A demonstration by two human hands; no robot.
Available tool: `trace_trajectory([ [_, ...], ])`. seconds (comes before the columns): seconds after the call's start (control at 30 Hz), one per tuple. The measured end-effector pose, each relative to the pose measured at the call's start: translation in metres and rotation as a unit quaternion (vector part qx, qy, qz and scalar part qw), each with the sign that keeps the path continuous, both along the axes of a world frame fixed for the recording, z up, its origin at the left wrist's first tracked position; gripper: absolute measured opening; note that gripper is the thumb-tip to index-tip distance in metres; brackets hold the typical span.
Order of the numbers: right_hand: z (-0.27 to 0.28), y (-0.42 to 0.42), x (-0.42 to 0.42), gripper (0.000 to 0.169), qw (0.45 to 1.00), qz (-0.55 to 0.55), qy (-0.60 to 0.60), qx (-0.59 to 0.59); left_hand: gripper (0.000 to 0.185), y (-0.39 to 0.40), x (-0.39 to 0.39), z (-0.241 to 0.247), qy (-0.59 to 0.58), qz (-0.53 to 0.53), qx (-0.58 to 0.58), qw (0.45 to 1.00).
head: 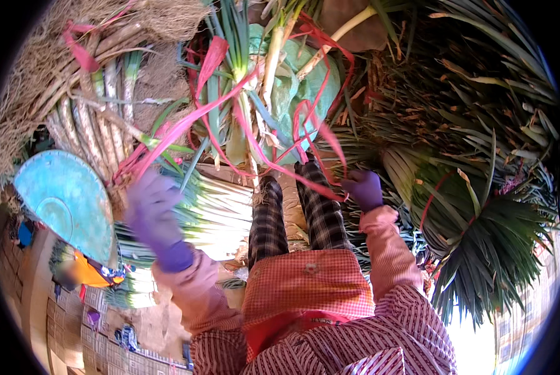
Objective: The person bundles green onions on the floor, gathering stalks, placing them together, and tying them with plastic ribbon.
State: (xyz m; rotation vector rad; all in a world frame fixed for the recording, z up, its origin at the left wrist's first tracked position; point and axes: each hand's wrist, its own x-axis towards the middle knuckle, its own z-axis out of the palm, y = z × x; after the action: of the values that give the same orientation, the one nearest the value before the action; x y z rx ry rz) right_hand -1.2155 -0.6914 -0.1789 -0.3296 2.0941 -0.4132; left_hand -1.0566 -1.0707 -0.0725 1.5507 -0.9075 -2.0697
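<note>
My right hand (365,190), in a purple glove, is curled into a fist at the end of a pink plastic strip (280,166). Motion blurs my left hand (154,218), also gloved, and its grip is unclear; another length of pink strip (186,126) runs up from its fingertips. Between the hands, several loose strips cross in front of long green onions (273,61) and a green plastic sack (324,79). A bundle of green onions (214,211) with white stems lies below, beside my left hand.
Left stand onion stalks with dry roots (106,117) and a worn turquoise basin (64,201). A large heap of green onion leaves (448,93) fills the right, with a tied bundle (453,225) near my right arm. Another person (90,272) in orange is at lower left.
</note>
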Motion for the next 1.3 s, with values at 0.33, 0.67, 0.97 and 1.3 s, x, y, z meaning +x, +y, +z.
trace_trajectory([
  [0.33, 0.096, 0.208, 0.029, 0.012, 0.895, -0.369, -0.171, 0.184, 0.015, 0.090, 0.050, -0.158, -0.287, -0.104, 0.131, 0.943],
  [0.67, 0.141, 0.036, 0.036, 0.014, 0.937, -0.318, -0.145, -0.005, 0.020, 0.097, 0.039, 0.006, -0.001, -0.208, 0.122, 0.971],
  [0.97, 0.148, -0.105, 0.139, 0.014, 0.963, -0.181, -0.142, -0.139, 0.030, 0.186, 0.042, 0.037, -0.053, -0.020, 0.477, 0.877],
  [1.3, -0.067, -0.162, -0.123, 0.015, 0.931, 0.179, 0.313, -0.049, 0.034, 0.192, 0.086, -0.049, -0.066, 0.011, 0.393, 0.917],
])
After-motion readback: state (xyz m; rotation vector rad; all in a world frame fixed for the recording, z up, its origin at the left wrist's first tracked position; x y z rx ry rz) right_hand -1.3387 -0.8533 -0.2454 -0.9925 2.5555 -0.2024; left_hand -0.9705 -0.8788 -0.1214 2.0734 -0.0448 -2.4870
